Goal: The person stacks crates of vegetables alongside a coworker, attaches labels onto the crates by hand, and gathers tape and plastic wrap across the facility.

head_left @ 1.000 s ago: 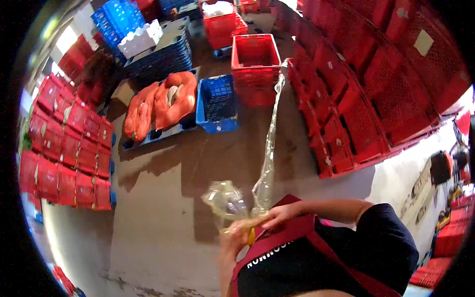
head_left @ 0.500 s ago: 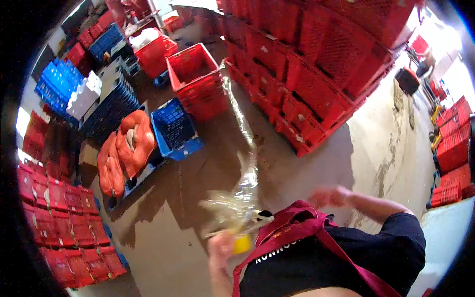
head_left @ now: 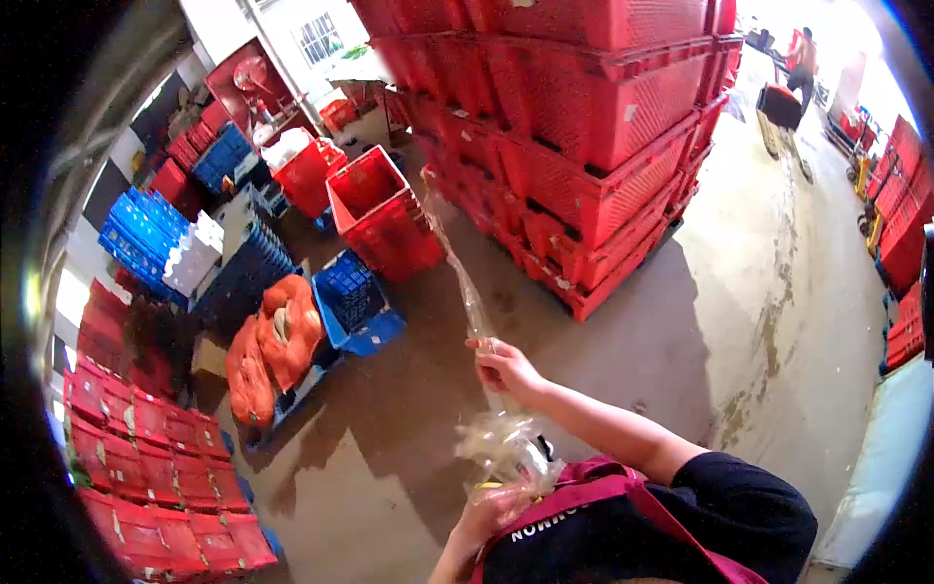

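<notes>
A long strip of clear plastic film (head_left: 465,282) runs from the corner of the tall red crate stack (head_left: 584,127) toward my body. My right hand (head_left: 508,372) is closed around the film, partway along it, with the arm stretched forward. Lower down, close to the apron, my left hand (head_left: 494,511) holds a crumpled bunch of the same film (head_left: 506,446). A bit of something yellow shows at the left hand; its shape is mostly hidden.
Left of the film stand a red crate (head_left: 389,229), a blue crate (head_left: 362,316) and orange mesh sacks (head_left: 290,326) on a blue pallet. More red crates (head_left: 161,457) stand at left. A person (head_left: 804,66) is far back at right.
The view has swung toward the red stack. My right hand, free and blurred half a second ago, has reached forward and taken hold of the film. My left hand keeps the bunch.
</notes>
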Demonstrator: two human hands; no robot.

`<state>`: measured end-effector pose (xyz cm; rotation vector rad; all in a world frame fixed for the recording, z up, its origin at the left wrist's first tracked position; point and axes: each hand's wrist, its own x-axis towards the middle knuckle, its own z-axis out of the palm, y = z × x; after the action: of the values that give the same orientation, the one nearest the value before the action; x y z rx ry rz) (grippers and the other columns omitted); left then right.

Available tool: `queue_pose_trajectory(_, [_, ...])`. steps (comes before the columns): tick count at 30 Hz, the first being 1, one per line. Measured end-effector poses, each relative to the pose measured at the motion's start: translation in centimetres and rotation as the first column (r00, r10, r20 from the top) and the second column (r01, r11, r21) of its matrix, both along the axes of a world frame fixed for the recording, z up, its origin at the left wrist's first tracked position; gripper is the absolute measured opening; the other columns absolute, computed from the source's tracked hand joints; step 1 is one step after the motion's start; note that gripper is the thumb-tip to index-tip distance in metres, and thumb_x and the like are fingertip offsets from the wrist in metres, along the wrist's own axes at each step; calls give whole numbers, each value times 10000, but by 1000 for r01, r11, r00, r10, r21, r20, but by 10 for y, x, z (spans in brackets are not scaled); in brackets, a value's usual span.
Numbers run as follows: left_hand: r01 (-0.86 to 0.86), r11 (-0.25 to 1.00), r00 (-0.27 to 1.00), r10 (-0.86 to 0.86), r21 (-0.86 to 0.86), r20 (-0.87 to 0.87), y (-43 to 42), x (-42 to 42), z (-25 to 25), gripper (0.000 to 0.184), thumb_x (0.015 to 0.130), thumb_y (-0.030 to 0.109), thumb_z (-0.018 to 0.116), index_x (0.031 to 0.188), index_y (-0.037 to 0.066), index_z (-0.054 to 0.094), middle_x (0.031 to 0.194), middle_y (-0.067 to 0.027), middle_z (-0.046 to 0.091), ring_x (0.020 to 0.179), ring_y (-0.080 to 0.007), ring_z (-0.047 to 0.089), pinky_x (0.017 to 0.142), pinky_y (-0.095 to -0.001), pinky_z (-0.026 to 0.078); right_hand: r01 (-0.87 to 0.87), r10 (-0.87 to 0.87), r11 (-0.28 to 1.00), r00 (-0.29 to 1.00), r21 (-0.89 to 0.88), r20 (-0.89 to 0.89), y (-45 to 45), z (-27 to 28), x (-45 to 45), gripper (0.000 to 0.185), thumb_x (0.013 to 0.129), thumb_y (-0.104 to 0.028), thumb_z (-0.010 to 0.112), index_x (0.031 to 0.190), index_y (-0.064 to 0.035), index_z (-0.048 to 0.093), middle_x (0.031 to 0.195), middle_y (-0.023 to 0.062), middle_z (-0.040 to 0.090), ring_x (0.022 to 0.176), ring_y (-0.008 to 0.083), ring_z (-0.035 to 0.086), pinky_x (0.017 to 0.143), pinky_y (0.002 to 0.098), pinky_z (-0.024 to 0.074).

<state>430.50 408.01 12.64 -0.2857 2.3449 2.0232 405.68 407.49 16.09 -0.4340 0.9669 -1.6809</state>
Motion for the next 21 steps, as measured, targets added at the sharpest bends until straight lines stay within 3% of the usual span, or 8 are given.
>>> queue_pose_trajectory(2, [-36, 864, 999, 26, -502, -29, 24, 5, 63, 160, 807, 198, 567, 911, 92, 628, 776, -116, 609, 677, -260, 603, 578, -337, 481, -49, 15, 996, 917, -74, -398, 66, 37, 9, 348, 879, -109, 451, 1226, -84, 469, 738, 41, 556, 610, 72, 455, 560, 220, 415])
queue_pose_trajectory(5, [-111, 861, 990, 137, -497, 15, 35, 12, 30, 181, 810, 233, 570, 893, 83, 627, 781, -123, 610, 678, -273, 602, 576, -352, 481, -172, 17, 983, 407, -59, -913, 183, 54, -4, 345, 854, -117, 511, 1198, -104, 499, 938, 141, 605, 749, 245, 589, 697, 335, 461])
queue_pose_trajectory(8, [-20, 820, 997, 56, -572, 45, 43, -15, 10, 302, 795, 340, 574, 925, 72, 621, 812, -154, 613, 705, -287, 606, 591, -371, 483, 40, 32, 998, 436, 55, -900, 288, 34, -7, 362, 820, -138, 557, 1176, -91, 507, 940, 145, 604, 854, 273, 590, 776, 383, 453])
queue_pose_trajectory(10, [79, 773, 997, -48, -630, 65, 58, -46, 17, 547, 750, 539, 541, 1057, 89, 576, 888, -177, 610, 798, -302, 601, 662, -392, 484, 367, 357, 859, 70, 357, -931, 342, 55, 10, 525, 694, -192, 669, 1187, -131, 499, 1153, 140, 531, 1011, 307, 529, 895, 401, 387])
queue_pose_trajectory(13, [128, 663, 988, -153, -738, 34, 89, -103, -3, 899, 637, 783, 428, 1218, 98, 465, 1056, -196, 569, 1011, -313, 537, 829, -418, 437, 649, 366, 684, 91, 334, -926, 392, 63, 44, 558, 650, -199, 708, 1169, -136, 514, 1226, 160, 471, 1055, 328, 496, 891, 401, 399])
queue_pose_trajectory(15, [284, 768, 956, -272, -575, 109, 108, -145, -18, 853, 697, 745, 408, 1179, 45, 480, 1087, -198, 554, 1041, -329, 512, 862, -411, 411, 714, 306, 624, 151, 318, -940, 410, 57, 58, 543, 662, -259, 699, 1169, -188, 517, 1215, 145, 473, 1033, 320, 510, 857, 394, 423])
queue_pose_trajectory(18, [369, 898, 845, -431, 238, 316, 131, -202, -57, 663, 826, 603, 397, 1069, 0, 526, 976, -125, 599, 913, -251, 577, 782, -335, 457, 684, 320, 695, -21, 220, -947, 407, 51, 76, 464, 619, -161, 722, 1068, -177, 604, 1218, 153, 477, 1064, 278, 507, 874, 397, 419])
queue_pose_trajectory(21, [49, 582, 755, -554, 812, 351, 159, -233, -50, 599, 832, 557, 446, 1040, 3, 545, 926, -94, 604, 809, -197, 600, 719, -306, 487, 444, 345, 818, 131, 366, -929, 393, 31, 87, 313, 763, -132, 559, 1056, -230, 611, 1208, 109, 490, 1043, 265, 509, 874, 377, 404])
